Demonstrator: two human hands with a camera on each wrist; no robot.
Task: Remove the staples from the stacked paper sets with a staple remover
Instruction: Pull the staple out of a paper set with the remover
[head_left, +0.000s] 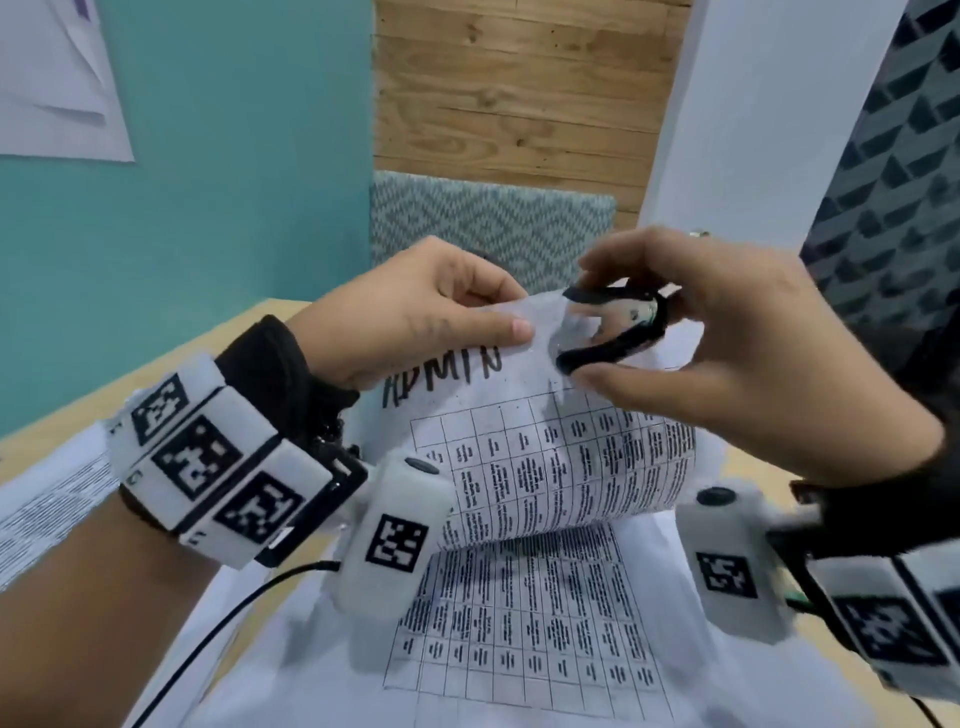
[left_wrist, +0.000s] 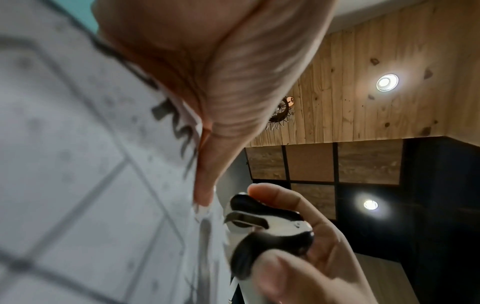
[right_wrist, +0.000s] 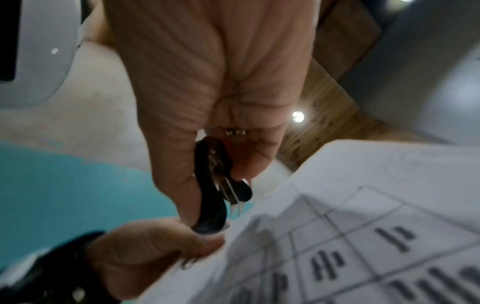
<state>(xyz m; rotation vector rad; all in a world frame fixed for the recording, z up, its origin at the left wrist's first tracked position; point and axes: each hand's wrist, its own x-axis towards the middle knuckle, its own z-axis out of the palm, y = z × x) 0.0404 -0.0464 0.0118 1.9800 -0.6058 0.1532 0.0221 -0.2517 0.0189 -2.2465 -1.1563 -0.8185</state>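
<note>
above the desk (head_left: 249, 332), left hand (head_left: 415, 312) pinching paper set (head_left: 561, 457), right hand (head_left: 727, 358) gripping staple remover (head_left: 613, 327)

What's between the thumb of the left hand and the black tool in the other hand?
Only a bare strip of the lifted paper, seen in the head view.

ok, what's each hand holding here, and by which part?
Left hand pinches the paper set at its lifted top edge, by the handwriting. Right hand grips the staple remover by its two black handles, thumb below, fingers above.
</note>
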